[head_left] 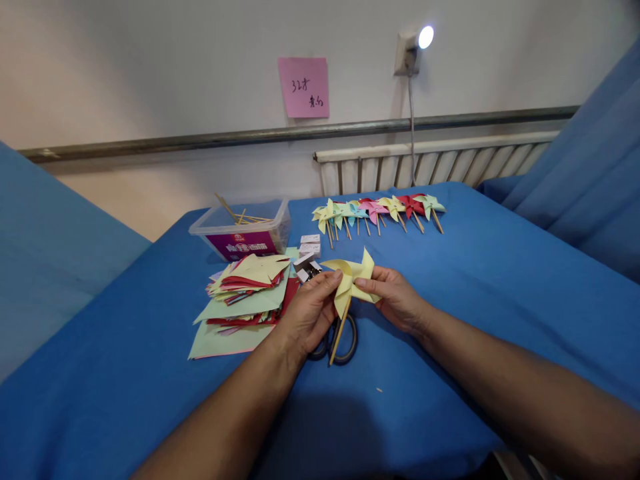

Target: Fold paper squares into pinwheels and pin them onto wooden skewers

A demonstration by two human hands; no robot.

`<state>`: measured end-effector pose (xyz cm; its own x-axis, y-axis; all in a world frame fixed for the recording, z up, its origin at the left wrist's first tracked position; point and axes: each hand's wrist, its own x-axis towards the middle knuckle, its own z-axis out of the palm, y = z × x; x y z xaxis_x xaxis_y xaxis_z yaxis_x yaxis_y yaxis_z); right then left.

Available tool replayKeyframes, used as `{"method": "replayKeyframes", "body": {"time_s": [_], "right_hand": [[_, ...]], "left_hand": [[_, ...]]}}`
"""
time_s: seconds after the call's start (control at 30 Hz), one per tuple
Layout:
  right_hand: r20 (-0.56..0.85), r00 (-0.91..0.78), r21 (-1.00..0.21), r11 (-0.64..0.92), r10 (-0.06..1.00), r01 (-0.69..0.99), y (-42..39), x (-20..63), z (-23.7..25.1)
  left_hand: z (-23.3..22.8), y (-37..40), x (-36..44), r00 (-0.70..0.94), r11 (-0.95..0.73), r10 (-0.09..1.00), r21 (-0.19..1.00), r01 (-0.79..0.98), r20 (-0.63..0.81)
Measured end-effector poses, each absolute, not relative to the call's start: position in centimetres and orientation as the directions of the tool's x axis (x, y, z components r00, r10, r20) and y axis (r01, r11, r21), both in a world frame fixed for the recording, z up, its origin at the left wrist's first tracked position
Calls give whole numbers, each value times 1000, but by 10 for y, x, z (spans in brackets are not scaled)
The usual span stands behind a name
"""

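Between my two hands is a yellow paper pinwheel [345, 293] on a thin wooden stick [339, 337] that slants down toward me. My left hand [315, 303] grips its left side, thumb near the centre. On the other side, my right hand [393, 293] pinches the right blades, with the thumb over the paper close to the middle. Beneath the pinwheel lie scissors [354, 343], their black handles partly covered by my left hand and the stick. A small opened box [304, 267] with dark pins stands just behind my left hand.
Stacked coloured paper [240, 300] lies at left, before a clear plastic tub [240, 230] holding sticks. Small white boxes [310, 247] stand beside it. A row of finished pinwheels [373, 212] lies at the back of the blue-covered table [500, 300]. Blue curtains [575, 160] hang at both sides.
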<state>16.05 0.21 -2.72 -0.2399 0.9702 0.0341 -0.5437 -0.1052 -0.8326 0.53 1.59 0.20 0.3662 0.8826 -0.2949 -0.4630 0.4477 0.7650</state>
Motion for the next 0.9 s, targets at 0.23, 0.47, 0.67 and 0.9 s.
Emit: {"method": "replayKeyframes", "body": {"time_s": [0.23,0.47,0.67,0.9], "right_hand": [[18,-234,-831,-116,972,-545,0,160,-28],[28,-224,-824,-104,974,-557,2,161,-29],[6,-176,-874,-80,984,-480,1,158,-32],[0,-206,-885,-96,979,-455,0,159,-34]], "left_hand": [[4,13,6,342,427,890,815,-392,-302],[6,16,6,371,442,882,780,-444,-289],[4,14,7,336,361,908,876,-321,-251],[6,12,8,340,383,896,886,-262,-286]]}}
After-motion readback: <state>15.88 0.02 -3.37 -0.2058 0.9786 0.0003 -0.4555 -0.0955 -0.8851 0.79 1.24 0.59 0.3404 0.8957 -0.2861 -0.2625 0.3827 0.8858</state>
